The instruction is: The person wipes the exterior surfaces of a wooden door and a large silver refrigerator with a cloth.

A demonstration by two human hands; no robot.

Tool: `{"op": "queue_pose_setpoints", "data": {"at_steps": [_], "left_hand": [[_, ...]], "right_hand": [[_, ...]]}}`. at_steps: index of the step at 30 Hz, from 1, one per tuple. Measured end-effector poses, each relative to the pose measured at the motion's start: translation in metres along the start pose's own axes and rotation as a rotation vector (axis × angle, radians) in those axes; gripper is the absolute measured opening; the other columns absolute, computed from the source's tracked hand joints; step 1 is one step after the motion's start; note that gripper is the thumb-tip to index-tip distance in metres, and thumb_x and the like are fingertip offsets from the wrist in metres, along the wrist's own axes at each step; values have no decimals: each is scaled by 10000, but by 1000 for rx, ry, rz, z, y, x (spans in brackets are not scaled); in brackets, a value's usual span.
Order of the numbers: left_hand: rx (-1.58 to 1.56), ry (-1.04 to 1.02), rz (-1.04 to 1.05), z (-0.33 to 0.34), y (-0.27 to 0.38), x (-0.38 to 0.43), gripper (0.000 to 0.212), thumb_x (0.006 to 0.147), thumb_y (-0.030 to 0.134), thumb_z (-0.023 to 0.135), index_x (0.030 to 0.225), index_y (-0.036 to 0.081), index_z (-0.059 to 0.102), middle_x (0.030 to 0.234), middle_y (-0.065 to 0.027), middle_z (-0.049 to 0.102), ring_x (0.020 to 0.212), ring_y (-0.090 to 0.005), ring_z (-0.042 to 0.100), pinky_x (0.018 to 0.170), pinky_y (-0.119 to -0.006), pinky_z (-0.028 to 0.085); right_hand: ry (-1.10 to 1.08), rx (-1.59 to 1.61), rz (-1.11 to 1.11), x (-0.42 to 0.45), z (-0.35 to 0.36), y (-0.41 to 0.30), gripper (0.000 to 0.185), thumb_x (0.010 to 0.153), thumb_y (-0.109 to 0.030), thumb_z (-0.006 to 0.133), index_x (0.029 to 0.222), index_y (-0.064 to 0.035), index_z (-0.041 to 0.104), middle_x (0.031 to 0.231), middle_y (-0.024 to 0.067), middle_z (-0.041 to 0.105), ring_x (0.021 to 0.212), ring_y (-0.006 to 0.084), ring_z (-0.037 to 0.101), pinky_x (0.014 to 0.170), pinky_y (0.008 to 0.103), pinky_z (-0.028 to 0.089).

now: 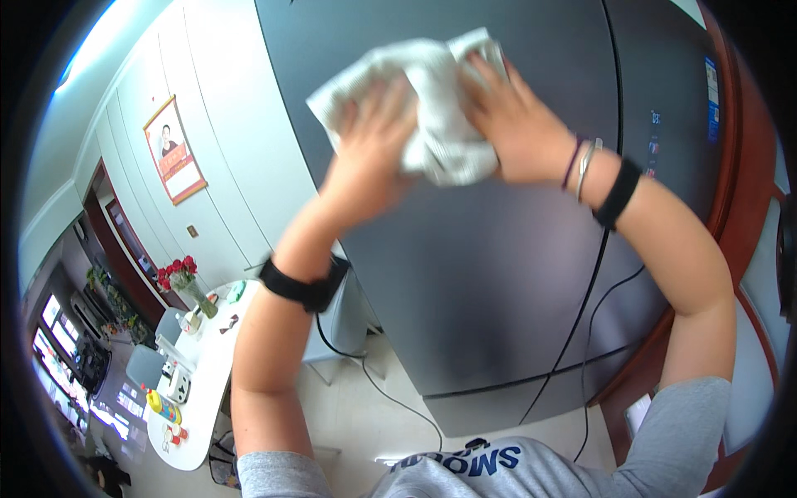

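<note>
A white ribbed cloth (439, 124) is bunched and creased between my two hands, in front of the dark grey door of a refrigerator (485, 274). My left hand (375, 146) holds the cloth's left part, its fingers blurred and partly lost in the folds. On the right side, my right hand (526, 127) grips the cloth near its upper corner, with the fingertips partly covered. Whether the cloth touches the door along its whole width I cannot tell. Both arms are raised, and each wrist bears a black strap.
Thin black cables (591, 348) hang from the wrist straps in front of the refrigerator. To the left stands a white table (205, 367) with a vase of red roses (193, 289), a yellow bottle (163, 406) and small cups. A reddish-brown wooden frame (738, 162) borders the refrigerator's right side.
</note>
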State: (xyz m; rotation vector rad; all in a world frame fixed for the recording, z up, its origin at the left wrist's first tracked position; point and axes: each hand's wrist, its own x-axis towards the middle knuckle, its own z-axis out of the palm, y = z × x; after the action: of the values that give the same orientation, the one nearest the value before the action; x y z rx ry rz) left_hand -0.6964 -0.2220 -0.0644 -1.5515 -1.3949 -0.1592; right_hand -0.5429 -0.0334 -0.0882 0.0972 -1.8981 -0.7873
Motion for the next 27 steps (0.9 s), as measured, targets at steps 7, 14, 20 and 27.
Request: {"op": "queue_pose_setpoints", "data": {"at_steps": [7,14,20,27], "left_hand": [[-104,-194,1,10,31,-44,893,649,-2,678,1465,157,350,1542,-114,278,1449,-306,206,1172,-512,141],[-135,262,-96,-2,-16,93,753,711,23,585,1433,118,394,1523,-137,328,1435,-350,229,1137,-586,149],[-181,387,-54,-17,-79,189,517,840,43,578,1329,210,548,1460,-78,453,1403,-240,342,1177,-439,111],[-619,452,-147,-20,34,205,377,867,64,610,1243,88,610,1416,-175,480,1398,-317,322,1127,-356,260]], "right_hand": [[-246,58,-112,-41,-5,-26,720,780,-313,650,1413,-65,411,1530,122,273,1458,321,133,1181,540,108],[123,-101,39,37,-16,75,771,814,-453,644,1455,-131,360,1544,114,259,1417,359,244,1149,530,208],[49,-45,297,56,-54,151,906,863,-465,605,1510,-29,145,1558,211,176,1448,387,132,1170,483,168],[261,-206,385,25,-60,187,821,837,-367,624,1466,0,244,1525,236,235,1425,404,185,1169,464,182]]}}
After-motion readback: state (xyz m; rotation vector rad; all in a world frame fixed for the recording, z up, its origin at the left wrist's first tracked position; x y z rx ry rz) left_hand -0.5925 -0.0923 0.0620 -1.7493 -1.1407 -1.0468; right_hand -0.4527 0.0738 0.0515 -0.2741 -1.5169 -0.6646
